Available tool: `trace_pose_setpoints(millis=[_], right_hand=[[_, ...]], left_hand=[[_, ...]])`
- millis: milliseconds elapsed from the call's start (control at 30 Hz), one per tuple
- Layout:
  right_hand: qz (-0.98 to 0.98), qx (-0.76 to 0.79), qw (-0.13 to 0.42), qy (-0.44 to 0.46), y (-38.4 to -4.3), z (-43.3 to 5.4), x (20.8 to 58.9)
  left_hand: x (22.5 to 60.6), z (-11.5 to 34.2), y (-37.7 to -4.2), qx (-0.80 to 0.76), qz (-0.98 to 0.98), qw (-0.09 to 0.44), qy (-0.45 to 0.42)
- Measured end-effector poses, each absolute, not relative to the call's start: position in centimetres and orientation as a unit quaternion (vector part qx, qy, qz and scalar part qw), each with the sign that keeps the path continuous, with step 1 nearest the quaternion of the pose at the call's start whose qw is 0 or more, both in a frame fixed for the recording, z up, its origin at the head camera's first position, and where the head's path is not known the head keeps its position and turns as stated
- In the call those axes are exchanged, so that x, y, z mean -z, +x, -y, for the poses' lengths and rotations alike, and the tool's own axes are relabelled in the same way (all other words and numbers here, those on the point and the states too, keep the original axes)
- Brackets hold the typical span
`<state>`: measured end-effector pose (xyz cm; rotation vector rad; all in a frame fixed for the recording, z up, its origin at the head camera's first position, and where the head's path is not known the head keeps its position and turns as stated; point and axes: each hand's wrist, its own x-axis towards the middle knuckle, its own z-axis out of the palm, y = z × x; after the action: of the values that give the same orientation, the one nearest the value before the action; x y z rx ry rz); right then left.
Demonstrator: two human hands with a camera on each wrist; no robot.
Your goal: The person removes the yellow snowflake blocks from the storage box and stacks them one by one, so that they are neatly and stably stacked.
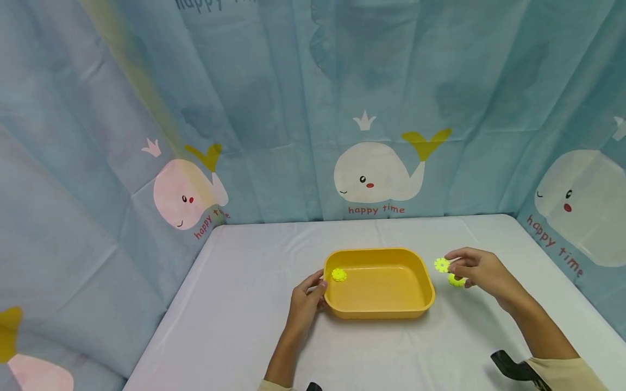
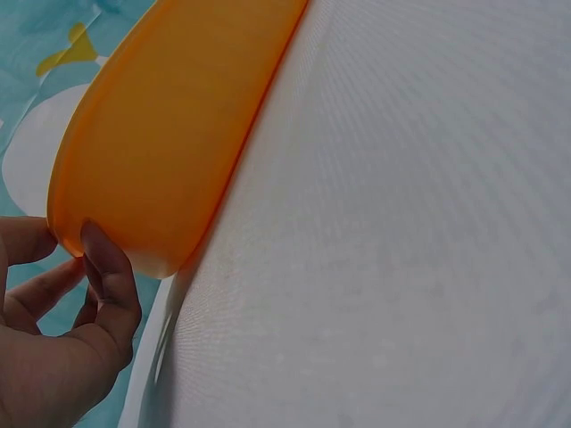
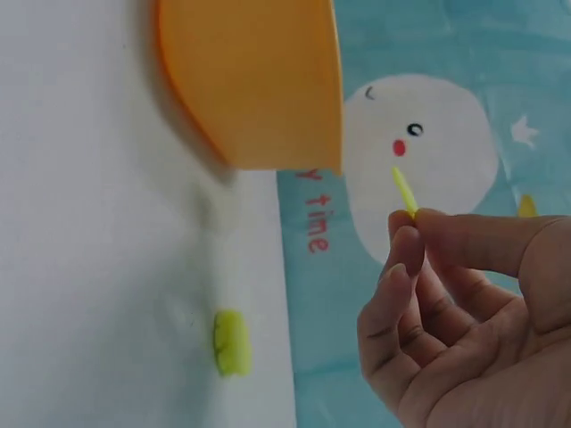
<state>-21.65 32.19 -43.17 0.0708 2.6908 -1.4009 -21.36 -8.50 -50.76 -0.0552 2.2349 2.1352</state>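
Note:
A shallow yellow tray point(image 1: 379, 314) stands on the table, and my left hand point(image 1: 304, 304) pinches its left end at the rim. In the left wrist view, thumb and fingers point(image 2: 109, 267) grip the tray's corner wall point(image 2: 169, 134). Inside the tray, near its left end, lies a bright yellow-green flower-shaped piece point(image 1: 339, 275). Just right of the tray, my right hand point(image 1: 481, 270) pinches a thin flower-shaped disc point(image 1: 442, 265) by its edge, raised above the table. Below that hand a thicker yellow-green flower-shaped piece point(image 3: 232, 343) lies on the cloth, partly covered by fingers in the head view.
A white cloth point(image 1: 244, 304) covers the table. Blue curtains with printed whales point(image 1: 376, 174) hang behind it and along both sides. A black strap or mount point(image 1: 513, 366) sits at the right sleeve point(image 1: 567, 374).

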Motion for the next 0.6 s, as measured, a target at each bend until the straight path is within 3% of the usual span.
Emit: trace_pose_setpoints(millis=[600], right_hand=[[-0.886,0.451,0.067,0.090,-22.7,-35.9,46.2]], left_hand=[[50.9,8.5,-21.4,-0.687,-0.726,0.022,-0.020]])
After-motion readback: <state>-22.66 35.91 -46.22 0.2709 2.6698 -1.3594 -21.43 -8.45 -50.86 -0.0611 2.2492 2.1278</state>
